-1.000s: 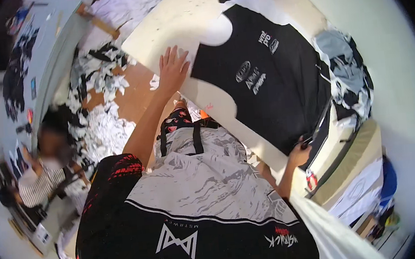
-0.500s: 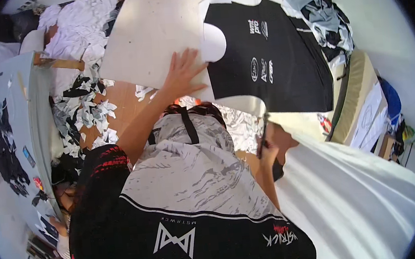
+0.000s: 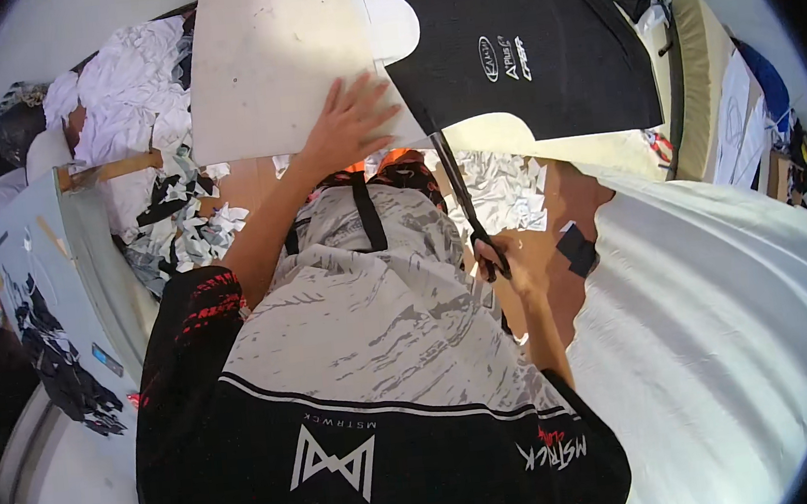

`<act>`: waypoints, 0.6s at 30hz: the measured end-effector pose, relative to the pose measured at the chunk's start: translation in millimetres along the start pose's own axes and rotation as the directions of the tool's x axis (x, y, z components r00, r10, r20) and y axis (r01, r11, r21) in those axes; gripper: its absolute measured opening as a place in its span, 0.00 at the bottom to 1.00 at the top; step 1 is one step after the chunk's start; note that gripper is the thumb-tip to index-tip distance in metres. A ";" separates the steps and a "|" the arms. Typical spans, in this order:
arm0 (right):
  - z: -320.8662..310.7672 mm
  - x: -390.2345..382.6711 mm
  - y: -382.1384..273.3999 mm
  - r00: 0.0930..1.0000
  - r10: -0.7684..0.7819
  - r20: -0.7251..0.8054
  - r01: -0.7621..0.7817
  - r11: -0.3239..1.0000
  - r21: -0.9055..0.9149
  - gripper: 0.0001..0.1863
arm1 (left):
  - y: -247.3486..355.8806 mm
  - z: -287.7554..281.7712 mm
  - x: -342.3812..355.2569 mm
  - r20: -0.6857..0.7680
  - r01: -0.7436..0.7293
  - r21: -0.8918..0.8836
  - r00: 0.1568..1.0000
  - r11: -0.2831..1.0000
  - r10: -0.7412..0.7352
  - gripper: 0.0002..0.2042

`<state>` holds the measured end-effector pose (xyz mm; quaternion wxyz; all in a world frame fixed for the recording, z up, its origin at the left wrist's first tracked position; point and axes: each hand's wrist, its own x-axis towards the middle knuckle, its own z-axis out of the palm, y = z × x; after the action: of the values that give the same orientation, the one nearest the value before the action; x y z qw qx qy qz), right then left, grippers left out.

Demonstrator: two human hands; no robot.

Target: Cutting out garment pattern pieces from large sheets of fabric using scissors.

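Left hand (image 3: pixel 349 121) flat, fingers spread, pressing on a stiff pale cardboard template (image 3: pixel 278 60) with a rounded neck tab, matte and lightly speckled. Right hand (image 3: pixel 512 266) closed around the dark handle of long scissors (image 3: pixel 457 198), blades running up along the edge of a smooth black printed shirt (image 3: pixel 520 46) pulled over the board, upper centre. Heap of black-and-white fabric scraps (image 3: pixel 177 215) at left, white sheet (image 3: pixel 723 338) at right

No packages, signs or screens in sight here; only small white printed logos (image 3: pixel 500 58) on the black fabric (image 3: pixel 541 64) at far right, and one small blue label (image 3: pixel 108 359) at near left.
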<state>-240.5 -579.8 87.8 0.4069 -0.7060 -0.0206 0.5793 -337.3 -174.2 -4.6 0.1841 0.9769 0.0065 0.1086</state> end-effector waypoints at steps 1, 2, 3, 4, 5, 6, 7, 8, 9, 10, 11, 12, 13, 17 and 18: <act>1.1 4.7 0.4 0.999 0.037 0.030 -0.038 0.999 0.011 0.20 | 1.9 -3.6 -5.2 -0.024 -0.015 -0.010 1.000 1.000 0.015 0.28; 4.1 9.7 1.3 0.995 0.073 0.060 -0.075 0.997 0.019 0.19 | 2.0 -7.8 -10.1 -0.015 -0.023 -0.007 1.000 1.000 0.023 0.28; 5.0 12.8 -1.0 0.997 0.062 0.053 -0.062 0.998 0.003 0.19 | 3.2 -8.6 -12.2 0.010 -0.026 0.001 1.000 1.000 0.026 0.27; 7.3 13.0 -1.9 0.996 0.066 0.052 -0.067 0.998 0.005 0.19 | 3.6 -9.3 -13.7 0.035 -0.028 0.009 0.999 1.000 0.028 0.27; 9.3 12.3 -2.6 0.995 0.081 0.057 -0.082 0.997 0.012 0.19 | 3.2 -9.8 -14.5 0.038 -0.029 0.004 0.999 1.000 0.029 0.27; 11.4 12.5 -3.1 0.994 0.090 0.065 -0.091 0.996 0.015 0.19 | 2.4 -12.5 -15.0 0.060 -0.079 0.027 0.995 0.997 0.077 0.26; 10.3 14.8 3.7 0.994 0.066 0.092 -0.071 0.996 0.061 0.19 | 1.5 -14.9 -15.6 0.083 -0.129 0.047 0.989 0.991 0.124 0.25; 10.6 16.0 7.0 0.994 0.067 0.092 -0.073 0.995 0.061 0.19 | -0.2 -17.2 -15.4 0.083 -0.128 0.046 0.989 0.991 0.124 0.25; 12.1 17.3 5.4 0.994 0.036 0.100 -0.043 0.997 0.070 0.20 | -2.8 -18.2 -15.1 0.086 -0.151 0.042 0.985 0.988 0.147 0.25; 13.4 18.6 4.0 0.994 0.005 0.109 -0.014 0.997 0.079 0.20 | -4.9 -18.9 -14.9 0.089 -0.174 0.036 0.981 0.984 0.170 0.24; 11.0 19.5 1.1 0.992 0.011 0.122 -0.018 0.998 0.056 0.21 | -6.2 -19.2 -15.2 0.089 -0.168 0.035 0.982 0.985 0.165 0.24; 8.5 23.0 3.9 0.992 0.014 0.122 -0.021 0.998 0.054 0.21 | -7.4 -19.0 -14.5 0.083 -0.170 0.019 0.982 0.985 0.167 0.24; 5.2 26.2 6.6 0.990 0.002 0.140 -0.008 0.999 0.046 0.21 | -8.1 -18.6 -14.1 0.077 -0.170 0.002 0.982 0.985 0.170 0.24; -3.3 40.9 7.5 0.987 0.019 0.158 -0.014 0.999 -0.030 0.22 | -8.6 -14.0 -16.4 0.049 -0.178 0.027 0.983 0.984 0.176 0.21; -4.4 42.8 5.0 0.987 0.026 0.159 -0.014 0.997 -0.078 0.22 | -8.4 -12.9 -17.2 0.046 -0.181 0.032 0.983 0.983 0.179 0.21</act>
<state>-225.0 -564.2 50.5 0.3707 -0.6726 -0.0681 0.6368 -356.6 -162.7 0.4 0.1562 0.9787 -0.0838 0.1038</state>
